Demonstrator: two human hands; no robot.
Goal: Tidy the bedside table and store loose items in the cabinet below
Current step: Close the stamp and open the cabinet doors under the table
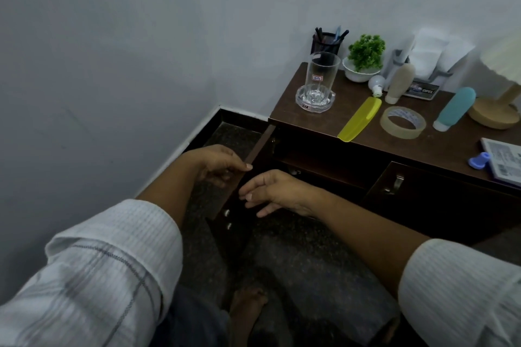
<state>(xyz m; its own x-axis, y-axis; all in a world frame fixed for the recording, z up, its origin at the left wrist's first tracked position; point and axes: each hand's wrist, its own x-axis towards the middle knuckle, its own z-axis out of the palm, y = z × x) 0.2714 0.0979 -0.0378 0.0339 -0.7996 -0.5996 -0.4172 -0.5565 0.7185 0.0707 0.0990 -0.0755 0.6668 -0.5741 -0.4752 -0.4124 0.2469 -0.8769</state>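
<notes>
My left hand (220, 166) pinches the thin edge of the dark wood cabinet door (259, 146), which stands open below the desk (287, 110). Right hand (276, 191) is near it, fingers loose, holding nothing. On the desk, far right: flat yellow plastic comb (359, 120), clear tape roll (402, 122), smooth teal tube (454, 108), and a card (420, 90) w/ "OPEL".

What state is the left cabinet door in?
Open: dark brown wooden cabinet door swung outward, inner shelf exposed, left hand holding its edge.
</notes>
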